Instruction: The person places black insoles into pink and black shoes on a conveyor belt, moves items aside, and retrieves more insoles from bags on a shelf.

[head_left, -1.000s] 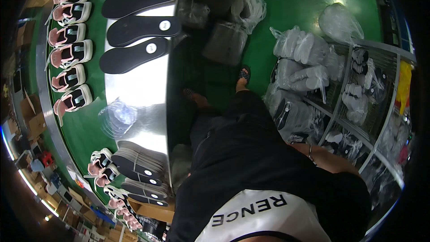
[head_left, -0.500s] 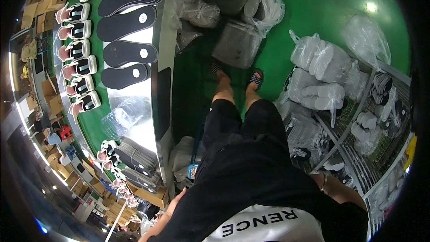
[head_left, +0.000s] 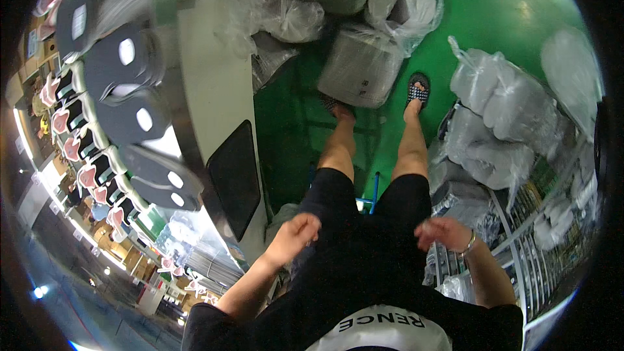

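Note:
My left hand (head_left: 300, 231) is raised in front of my lap beside the bench, its fingers curled in and nothing visible in them. Over my other thigh hovers my right hand (head_left: 442, 231), a band on its wrist, fingers loosely bent and slightly apart, a little blurred, holding nothing. Neither hand touches any goods. On the bench (head_left: 208, 78) to my left lie stacks of black insoles (head_left: 117, 120) with white oval labels. Beyond them runs a row of white, black and pink shoes (head_left: 83, 146), next to crumpled clear plastic (head_left: 175, 234).
Bagged grey pieces (head_left: 364, 65) stand on the green floor ahead, near my sandalled feet. At right, more plastic-wrapped bundles (head_left: 487, 91) rest by a metal rack (head_left: 520, 247). A blue metal frame (head_left: 376, 192) shows between my legs.
Both hands have come up in front of my lap; the left was low by my side and the right hidden at my hip. The view has shifted, and the bench appears closer.

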Demonstrator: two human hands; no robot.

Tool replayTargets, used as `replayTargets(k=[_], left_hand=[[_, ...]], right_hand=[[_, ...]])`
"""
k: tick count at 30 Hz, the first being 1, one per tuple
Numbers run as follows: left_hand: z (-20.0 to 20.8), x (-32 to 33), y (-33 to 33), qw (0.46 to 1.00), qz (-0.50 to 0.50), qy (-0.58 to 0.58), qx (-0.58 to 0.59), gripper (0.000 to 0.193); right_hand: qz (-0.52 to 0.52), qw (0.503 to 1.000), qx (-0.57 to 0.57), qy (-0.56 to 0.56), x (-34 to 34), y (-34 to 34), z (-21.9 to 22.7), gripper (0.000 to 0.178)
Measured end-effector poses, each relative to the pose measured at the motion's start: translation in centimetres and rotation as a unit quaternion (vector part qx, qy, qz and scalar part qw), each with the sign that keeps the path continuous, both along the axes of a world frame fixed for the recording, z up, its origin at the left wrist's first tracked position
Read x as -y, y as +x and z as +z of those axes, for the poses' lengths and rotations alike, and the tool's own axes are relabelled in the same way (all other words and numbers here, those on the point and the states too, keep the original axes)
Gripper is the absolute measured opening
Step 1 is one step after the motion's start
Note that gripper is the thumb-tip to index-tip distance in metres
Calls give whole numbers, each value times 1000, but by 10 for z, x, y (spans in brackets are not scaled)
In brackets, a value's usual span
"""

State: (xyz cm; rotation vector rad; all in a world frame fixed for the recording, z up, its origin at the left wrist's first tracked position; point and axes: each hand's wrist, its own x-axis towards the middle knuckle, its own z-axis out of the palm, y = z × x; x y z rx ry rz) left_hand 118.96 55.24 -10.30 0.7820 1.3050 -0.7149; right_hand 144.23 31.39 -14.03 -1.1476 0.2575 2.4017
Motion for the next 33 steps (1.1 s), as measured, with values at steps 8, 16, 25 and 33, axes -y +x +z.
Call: replayTargets(k=[8, 16, 25, 33], left_hand=[[-310, -35, 8, 945, 69, 306, -95, 36], [-509, -171, 9, 777, -200, 491, -339, 90], [-522, -182, -19, 651, -463, 569, -197, 14], [-546, -169, 30, 636, -245, 703, -200, 50]], right_hand=[[-51, 902, 368, 219, 7, -108, -143, 20], [97, 932, 312, 157, -12, -76, -226, 16], [119, 940, 289, 140, -13, -82, -247, 14], [15, 970, 239, 37, 17, -117, -263, 14]])
